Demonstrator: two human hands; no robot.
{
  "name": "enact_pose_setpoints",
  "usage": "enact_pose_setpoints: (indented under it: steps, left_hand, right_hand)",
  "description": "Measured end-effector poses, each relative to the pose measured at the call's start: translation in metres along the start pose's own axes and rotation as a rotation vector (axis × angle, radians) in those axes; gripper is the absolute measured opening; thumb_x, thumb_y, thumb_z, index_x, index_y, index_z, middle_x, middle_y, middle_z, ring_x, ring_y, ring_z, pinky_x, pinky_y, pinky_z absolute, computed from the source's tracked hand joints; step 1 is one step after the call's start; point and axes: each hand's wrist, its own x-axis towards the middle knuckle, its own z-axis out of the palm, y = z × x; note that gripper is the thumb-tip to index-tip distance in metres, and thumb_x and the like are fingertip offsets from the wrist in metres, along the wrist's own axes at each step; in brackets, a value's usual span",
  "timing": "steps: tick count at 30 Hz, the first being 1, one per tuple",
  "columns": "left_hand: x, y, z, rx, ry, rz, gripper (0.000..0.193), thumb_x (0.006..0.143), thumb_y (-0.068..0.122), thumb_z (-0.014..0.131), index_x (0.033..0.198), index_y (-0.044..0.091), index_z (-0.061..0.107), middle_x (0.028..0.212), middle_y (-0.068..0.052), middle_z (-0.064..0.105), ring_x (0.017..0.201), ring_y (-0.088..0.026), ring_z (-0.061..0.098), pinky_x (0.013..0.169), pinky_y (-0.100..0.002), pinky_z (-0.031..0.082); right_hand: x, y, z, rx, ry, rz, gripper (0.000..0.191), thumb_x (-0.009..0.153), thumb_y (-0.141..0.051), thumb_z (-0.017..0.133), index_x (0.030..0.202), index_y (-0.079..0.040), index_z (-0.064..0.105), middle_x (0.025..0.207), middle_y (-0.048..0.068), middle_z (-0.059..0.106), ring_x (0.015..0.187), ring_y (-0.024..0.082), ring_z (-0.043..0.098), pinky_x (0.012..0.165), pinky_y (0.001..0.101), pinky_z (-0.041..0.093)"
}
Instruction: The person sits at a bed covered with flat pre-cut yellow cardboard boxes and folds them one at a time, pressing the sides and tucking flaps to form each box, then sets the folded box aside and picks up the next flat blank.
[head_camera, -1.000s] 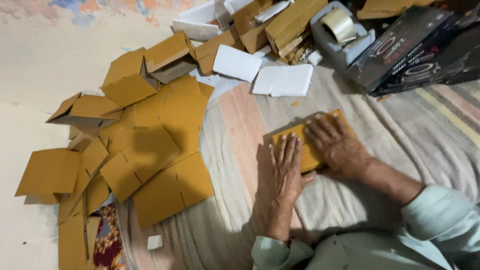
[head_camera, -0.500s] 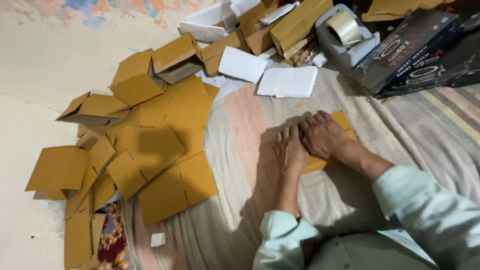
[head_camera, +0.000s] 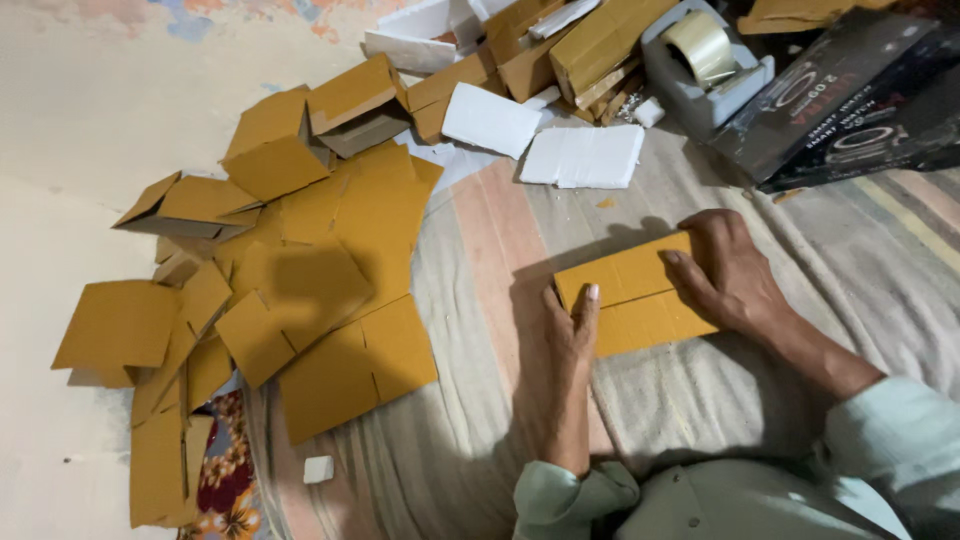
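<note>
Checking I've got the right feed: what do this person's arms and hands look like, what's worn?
Both hands, left hand and right hand, are bare: no gloves, and no rings or watch that I can make out. Each arm has a long pale green sleeve with a cuff at the wrist, of the same cloth as the shirt.

Dim warm indoor light, coming from the right and behind the person. Hands (head_camera: 650, 300) throw a soft shadow leftward over the folded cardboard box (head_camera: 640, 292) and striped cloth (head_camera: 480, 440). Another shadow sits on the flat cardboard pile (head_camera: 330, 290). No glare. Mild softness and noise, frame edges slightly stretched.
</note>
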Motion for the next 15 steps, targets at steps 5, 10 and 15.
enact_pose_setpoints:
  steps: [5,10,15]
  left_hand:
    - [-0.011,0.0,0.014,-0.544,0.029,0.057,0.072,0.094,0.044,0.068,0.148,0.007,0.039,0.134,-0.018,0.061,0.121,-0.028,0.064,0.098,-0.039,0.053]
    - [-0.004,-0.006,0.007,-0.154,0.008,-0.146,0.069,0.099,0.056,0.047,0.151,0.012,0.048,0.144,-0.019,0.058,0.128,-0.034,0.058,0.103,-0.044,0.046]
    - [0.029,-0.032,0.029,-0.385,0.079,-0.065,0.072,0.101,0.059,0.037,0.154,0.01,0.045,0.155,-0.019,0.049,0.141,-0.035,0.048,0.114,-0.042,0.038]
  right_hand:
    - [-0.018,-0.01,0.002,0.021,0.011,0.329,0.084,0.088,-0.05,0.064,0.152,-0.002,0.035,0.136,0.027,0.047,0.117,0.043,0.057,0.095,0.0511,0.049]
    - [0.005,-0.035,0.022,-0.82,-0.038,-0.074,0.071,0.095,-0.054,0.038,0.15,-0.01,0.036,0.159,0.031,0.029,0.147,0.048,0.028,0.116,0.064,0.02]
    - [0.023,-0.091,0.065,-0.744,-0.492,-0.198,0.068,0.103,-0.049,0.029,0.156,-0.006,0.031,0.162,0.027,0.023,0.152,0.046,0.015,0.122,0.0595,0.005]
